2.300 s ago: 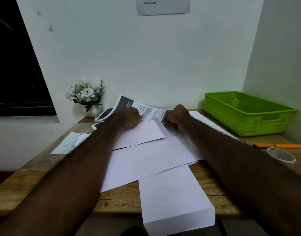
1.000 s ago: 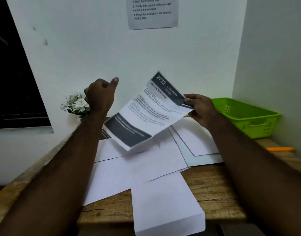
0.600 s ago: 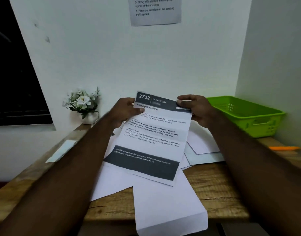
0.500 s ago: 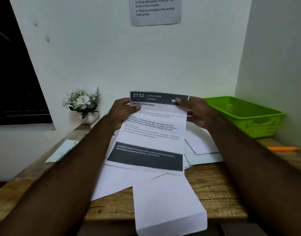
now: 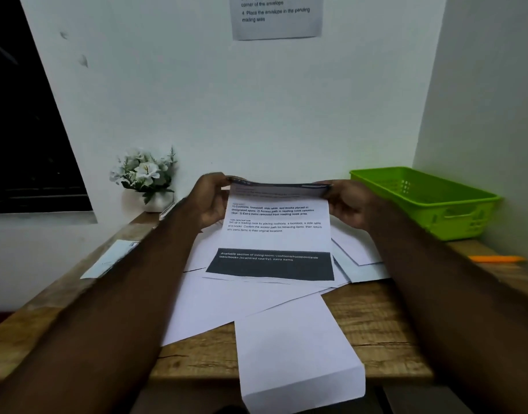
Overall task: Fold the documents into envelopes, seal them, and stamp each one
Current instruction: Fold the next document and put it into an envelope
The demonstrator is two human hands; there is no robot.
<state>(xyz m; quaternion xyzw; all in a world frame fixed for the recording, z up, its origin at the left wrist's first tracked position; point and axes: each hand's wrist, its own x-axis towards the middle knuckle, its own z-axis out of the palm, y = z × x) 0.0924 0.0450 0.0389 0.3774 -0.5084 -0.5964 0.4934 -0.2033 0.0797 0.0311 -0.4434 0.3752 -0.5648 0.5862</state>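
left grip and right grip each pinch a top corner of the document, judged to be rolling its top edge toward the person for a first fold. the sheet spans between both grips and hangs below them, its lower end on loose papers on the bench.

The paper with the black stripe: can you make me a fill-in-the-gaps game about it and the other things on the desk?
The left hand and the right hand hold the printed paper by its ____ edge.
The plastic basket is coloured ____.
The flowers in the small pot are ____.
Missing words: top, green, white.
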